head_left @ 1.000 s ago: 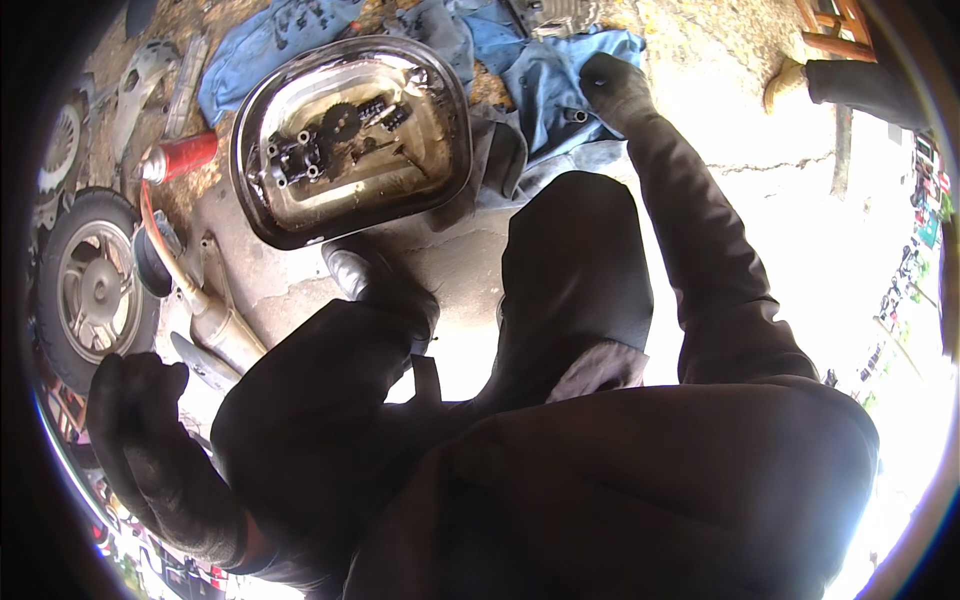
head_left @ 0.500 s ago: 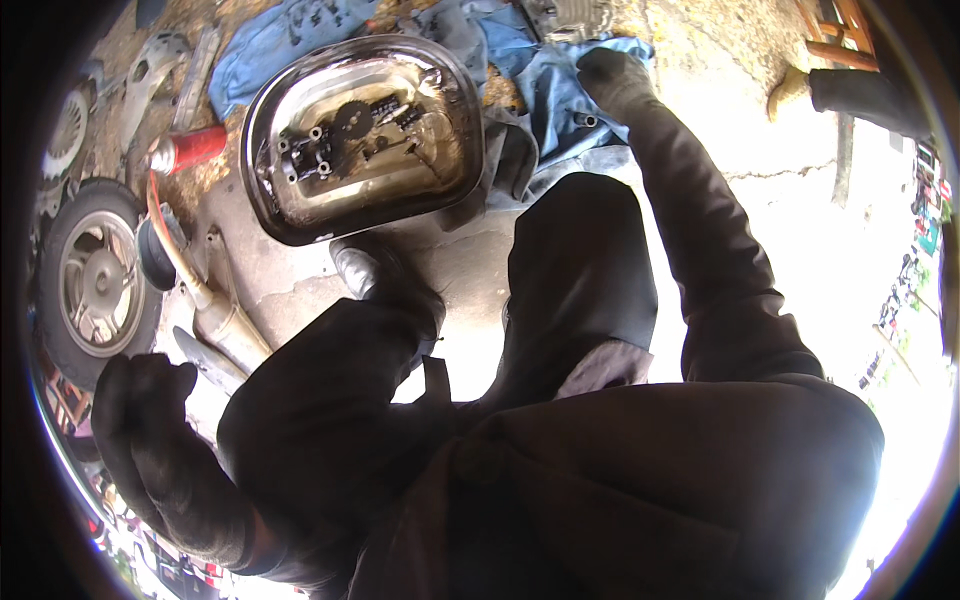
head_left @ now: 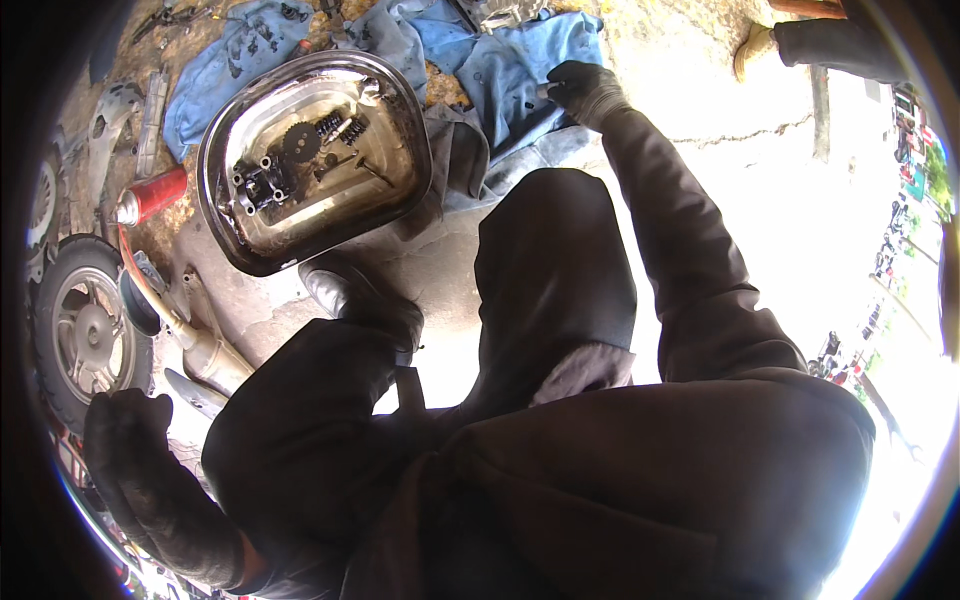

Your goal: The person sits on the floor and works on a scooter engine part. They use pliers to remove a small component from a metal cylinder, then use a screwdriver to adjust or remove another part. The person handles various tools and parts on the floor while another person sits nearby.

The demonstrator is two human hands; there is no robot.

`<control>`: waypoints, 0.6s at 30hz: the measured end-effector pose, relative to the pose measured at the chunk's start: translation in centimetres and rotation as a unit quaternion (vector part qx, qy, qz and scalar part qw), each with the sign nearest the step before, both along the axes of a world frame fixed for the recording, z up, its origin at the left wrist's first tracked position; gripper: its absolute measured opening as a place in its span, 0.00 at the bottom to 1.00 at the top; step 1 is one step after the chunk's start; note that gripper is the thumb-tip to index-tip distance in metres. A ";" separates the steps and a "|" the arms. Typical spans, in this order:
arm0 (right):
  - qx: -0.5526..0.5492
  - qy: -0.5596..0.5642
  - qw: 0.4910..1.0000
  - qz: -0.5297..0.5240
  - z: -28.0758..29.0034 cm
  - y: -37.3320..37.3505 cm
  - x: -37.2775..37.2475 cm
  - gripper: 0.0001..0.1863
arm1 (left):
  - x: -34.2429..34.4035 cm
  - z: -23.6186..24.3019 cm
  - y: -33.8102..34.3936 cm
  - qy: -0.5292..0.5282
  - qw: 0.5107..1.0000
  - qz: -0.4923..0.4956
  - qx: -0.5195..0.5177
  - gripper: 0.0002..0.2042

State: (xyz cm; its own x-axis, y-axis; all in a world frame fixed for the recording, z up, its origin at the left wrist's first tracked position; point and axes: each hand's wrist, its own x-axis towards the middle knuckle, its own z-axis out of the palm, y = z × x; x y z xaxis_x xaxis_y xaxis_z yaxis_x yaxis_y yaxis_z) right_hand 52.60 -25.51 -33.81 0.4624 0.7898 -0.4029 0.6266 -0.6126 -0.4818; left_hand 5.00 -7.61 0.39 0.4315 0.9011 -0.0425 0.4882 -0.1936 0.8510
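My right hand (head_left: pixel 588 95), in a glove with a pale cuff, reaches over a crumpled blue cloth (head_left: pixel 520 65). Its fingers are closed, with a small pale tip showing at them; what it belongs to is too small to tell. My left hand (head_left: pixel 128 440), in a dark glove, hangs beside my left knee, near a spoked wheel (head_left: pixel 93 335). Its fingertips are hidden in shadow. Ahead, a metal basin (head_left: pixel 228 215) contains murky liquid, a dark toothed gear (head_left: pixel 300 142), coil springs (head_left: pixel 350 130), a valve (head_left: pixel 375 172) and a dark metal block (head_left: pixel 262 187).
Left of the basin lies a red spray can (head_left: pixel 155 195), beside an exhaust pipe with its muffler (head_left: pixel 215 360). Another blue cloth (head_left: pixel 215 85) with small dark parts is behind the basin. At the far right a person's shod foot (head_left: pixel 755 52) rests on the ground.
The whole view has shifted, carrying the basin left and slightly down. My right hand has turned on the blue cloth, its fingers now pointing left. My left hand keeps its pose.
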 end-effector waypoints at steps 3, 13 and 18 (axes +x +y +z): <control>-0.022 -0.030 0.999 0.020 0.1 -0.3 1.7 0.16 | 0.4 0.1 -0.1 -0.005 1.000 -0.010 -0.002 0.25; -0.106 -0.108 0.984 0.098 0.6 0.3 -3.7 0.16 | 0.1 -0.2 0.2 0.045 0.999 0.019 0.021 0.28; -0.114 -0.110 0.984 0.079 -0.8 1.6 -4.8 0.12 | 0.6 -0.2 0.0 0.067 0.997 0.017 0.045 0.31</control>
State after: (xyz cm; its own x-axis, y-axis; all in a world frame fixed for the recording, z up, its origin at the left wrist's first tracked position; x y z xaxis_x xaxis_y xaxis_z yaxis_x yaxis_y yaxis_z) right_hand 47.82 -23.93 -34.64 0.4360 0.7594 -0.4829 0.7967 -0.5752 -0.1853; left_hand 5.65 -7.62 0.17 0.3970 0.9177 -0.0168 0.6045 -0.2477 0.7571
